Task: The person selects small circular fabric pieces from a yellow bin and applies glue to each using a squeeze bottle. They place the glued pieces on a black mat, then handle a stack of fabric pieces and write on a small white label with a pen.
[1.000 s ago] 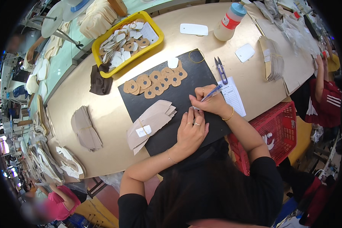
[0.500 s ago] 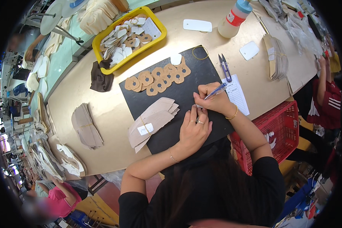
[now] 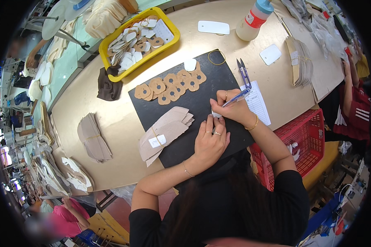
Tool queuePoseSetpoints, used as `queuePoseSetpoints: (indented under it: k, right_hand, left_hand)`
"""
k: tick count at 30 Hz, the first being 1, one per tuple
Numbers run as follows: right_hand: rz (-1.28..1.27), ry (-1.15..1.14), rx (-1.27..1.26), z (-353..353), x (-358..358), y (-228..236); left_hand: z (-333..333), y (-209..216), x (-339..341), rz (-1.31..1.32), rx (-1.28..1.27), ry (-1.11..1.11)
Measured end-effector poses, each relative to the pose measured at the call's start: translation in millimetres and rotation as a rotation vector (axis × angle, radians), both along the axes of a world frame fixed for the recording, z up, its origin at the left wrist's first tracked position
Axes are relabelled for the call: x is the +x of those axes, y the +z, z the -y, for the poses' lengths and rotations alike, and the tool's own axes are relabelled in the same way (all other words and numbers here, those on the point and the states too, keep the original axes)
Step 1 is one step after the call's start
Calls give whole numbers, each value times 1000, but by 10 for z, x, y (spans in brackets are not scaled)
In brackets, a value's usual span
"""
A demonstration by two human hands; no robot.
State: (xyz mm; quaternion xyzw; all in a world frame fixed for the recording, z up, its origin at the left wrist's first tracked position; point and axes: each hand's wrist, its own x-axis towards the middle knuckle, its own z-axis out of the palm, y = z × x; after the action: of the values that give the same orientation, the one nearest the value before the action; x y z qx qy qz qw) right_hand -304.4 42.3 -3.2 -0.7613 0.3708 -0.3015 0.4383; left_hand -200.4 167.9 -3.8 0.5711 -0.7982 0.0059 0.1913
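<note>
My right hand [image 3: 235, 109] is closed around a blue-and-clear pen [image 3: 238, 97], its tip pointing down to a small white tag [image 3: 215, 115] on the black mat [image 3: 193, 136]. With its fingers pressed together, my left hand [image 3: 210, 142] holds that tag down; my fingers hide most of it. Left of my hands, a bundle of grey-beige cut pieces [image 3: 169, 125] lies tied with a rubber band, a written white tag [image 3: 157, 141] tucked under it. Along the mat's far side are several tan keyhole-slotted pieces [image 3: 170, 80], with a blank white tag [image 3: 190, 64] beside them.
Beyond the mat are a yellow tray [image 3: 175, 31] of tags and tan pieces, a bottle [image 3: 251, 22], thread snips [image 3: 243, 73] and a paper slip [image 3: 257, 103]. Another bundle [image 3: 94, 136] lies left, a dark cloth [image 3: 109, 85] by the tray. A red basket [image 3: 305, 140] stands right; other people are around.
The pen has tilted slightly in my right hand, and more of the small white tag shows. My left hand stays in place. At the right, the person in red has shifted.
</note>
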Motion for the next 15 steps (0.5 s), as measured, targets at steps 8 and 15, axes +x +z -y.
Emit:
queuePoseSetpoints:
  k: [8,15]
  right_hand:
    - [-49,29,-52,3,3,24]
    - [-19,45,-73,12,1,0]
  left_hand:
    - [1,1,4,-10,2,4]
    - [-12,4,-7,-7,12,26]
